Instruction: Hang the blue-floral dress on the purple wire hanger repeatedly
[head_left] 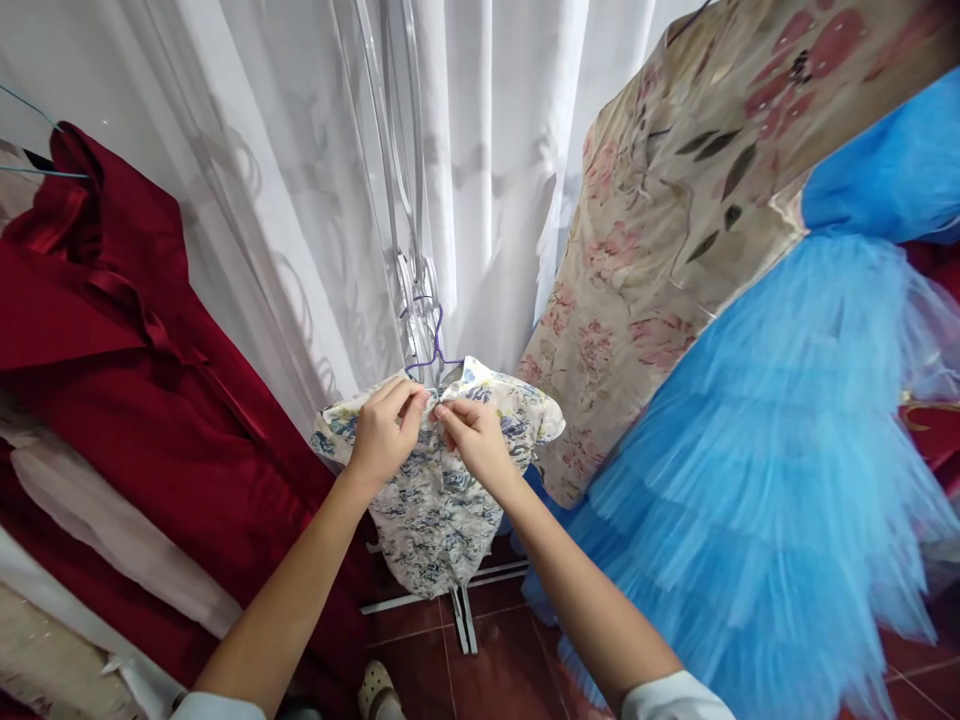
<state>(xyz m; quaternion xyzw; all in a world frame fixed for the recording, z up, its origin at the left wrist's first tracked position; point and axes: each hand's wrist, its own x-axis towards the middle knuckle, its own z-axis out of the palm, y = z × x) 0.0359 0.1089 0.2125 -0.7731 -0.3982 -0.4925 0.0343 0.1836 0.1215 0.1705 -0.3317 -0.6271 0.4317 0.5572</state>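
Note:
A short-sleeved floral blouse point(442, 500), white with blue and yellow print, hangs on a purple hanger point(437, 345) in front of me. My left hand point(388, 425) pinches the blouse near the top of its front opening, just below the collar. Opposite it, my right hand point(471, 430) is closed with thumb and fingertips on the other edge of the same opening. The two sets of fingertips nearly meet. Whatever small fastening lies between them is too small to make out.
The hanger hooks onto a silver metal stand point(401, 180) before a white curtain point(495, 150). Dark red garments point(142, 330) hang at left. A floral beige dress point(615, 270) and a blue tiered tulle dress point(720, 430) stand at right. Below is red tile floor point(495, 665).

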